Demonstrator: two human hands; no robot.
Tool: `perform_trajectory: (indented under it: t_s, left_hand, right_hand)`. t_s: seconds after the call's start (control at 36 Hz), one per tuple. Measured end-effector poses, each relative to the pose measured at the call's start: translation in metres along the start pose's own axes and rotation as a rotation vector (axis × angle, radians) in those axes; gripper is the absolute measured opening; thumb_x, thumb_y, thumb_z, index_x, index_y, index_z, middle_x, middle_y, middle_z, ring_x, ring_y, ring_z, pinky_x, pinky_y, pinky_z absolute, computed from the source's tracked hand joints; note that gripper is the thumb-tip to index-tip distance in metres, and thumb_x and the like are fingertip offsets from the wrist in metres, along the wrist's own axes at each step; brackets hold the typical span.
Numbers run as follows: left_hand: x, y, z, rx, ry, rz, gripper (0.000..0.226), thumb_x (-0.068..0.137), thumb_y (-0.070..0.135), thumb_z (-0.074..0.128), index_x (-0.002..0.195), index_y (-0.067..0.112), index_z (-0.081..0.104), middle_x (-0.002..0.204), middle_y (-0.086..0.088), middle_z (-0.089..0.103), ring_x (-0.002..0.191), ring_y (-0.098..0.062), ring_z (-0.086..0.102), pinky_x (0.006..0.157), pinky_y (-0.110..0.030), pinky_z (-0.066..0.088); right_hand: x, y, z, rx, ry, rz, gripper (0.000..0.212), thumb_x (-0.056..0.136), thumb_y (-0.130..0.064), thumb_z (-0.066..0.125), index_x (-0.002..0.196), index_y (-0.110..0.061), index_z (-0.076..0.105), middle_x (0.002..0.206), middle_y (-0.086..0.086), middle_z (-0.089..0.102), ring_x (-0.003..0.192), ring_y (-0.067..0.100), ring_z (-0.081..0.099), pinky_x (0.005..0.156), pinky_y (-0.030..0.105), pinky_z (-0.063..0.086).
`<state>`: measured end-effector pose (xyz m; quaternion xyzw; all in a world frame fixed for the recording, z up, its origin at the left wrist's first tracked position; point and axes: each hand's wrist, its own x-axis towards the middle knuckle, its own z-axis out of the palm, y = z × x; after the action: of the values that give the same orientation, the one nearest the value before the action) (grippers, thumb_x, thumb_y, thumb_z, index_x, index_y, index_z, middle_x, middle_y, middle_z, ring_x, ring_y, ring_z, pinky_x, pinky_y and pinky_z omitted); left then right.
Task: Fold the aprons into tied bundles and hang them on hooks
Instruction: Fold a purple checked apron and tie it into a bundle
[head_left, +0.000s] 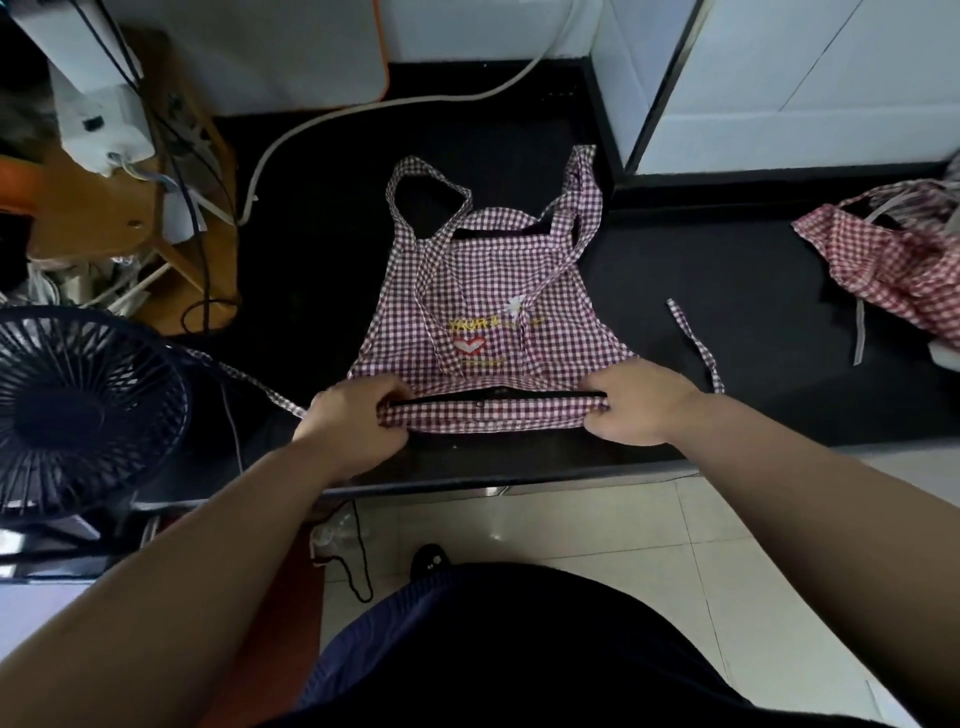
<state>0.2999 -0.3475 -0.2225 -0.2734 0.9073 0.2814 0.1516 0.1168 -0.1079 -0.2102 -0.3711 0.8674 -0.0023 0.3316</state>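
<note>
A purple-and-white checked apron (493, 291) lies flat on the black counter (753, 322), neck loop and straps toward the wall, a yellow and red print at its middle. Its near edge is folded into a narrow band (493, 418). My left hand (353, 421) grips the band's left end and my right hand (639, 402) grips its right end. One tie (696, 343) trails to the right, another (249, 382) to the left. A second, red checked apron (893, 265) lies crumpled at the far right.
A black fan (78, 410) stands at the left edge. Behind it are a wooden stool (130, 218) with cables and a white device (93, 104). A white cable (363, 111) crosses the counter's back. White cabinets (805, 78) rise at the back right. Tiled floor (623, 519) lies below.
</note>
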Motion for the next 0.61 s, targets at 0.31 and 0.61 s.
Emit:
perform_trajectory:
  t_s: [0.31,0.61]
  left_hand:
    - [0.005,-0.002,-0.014,-0.346,-0.097,-0.310,0.014,0.086,0.015,0.057,0.099,0.012,0.060,0.094,-0.008,0.061,0.079,-0.021,0.056,0.065,-0.031,0.041]
    - [-0.003,-0.003,0.023,0.034,0.052,0.003,0.046,0.096,0.019,0.040,0.140,0.032,0.046,0.146,0.006,0.042,0.132,-0.019,0.039,0.110,-0.036,0.031]
  right_hand:
    - [-0.007,0.004,-0.004,-0.052,0.185,0.089,0.035,0.093,-0.033,0.045,0.127,-0.023,0.046,0.119,0.003,0.057,0.107,0.025,0.054,0.093,0.037,0.042]
    - [-0.008,-0.008,0.035,-0.162,0.142,0.068,0.051,0.096,-0.057,0.025,0.129,-0.028,0.049,0.135,0.003,0.046,0.125,0.024,0.044,0.108,0.044,0.025]
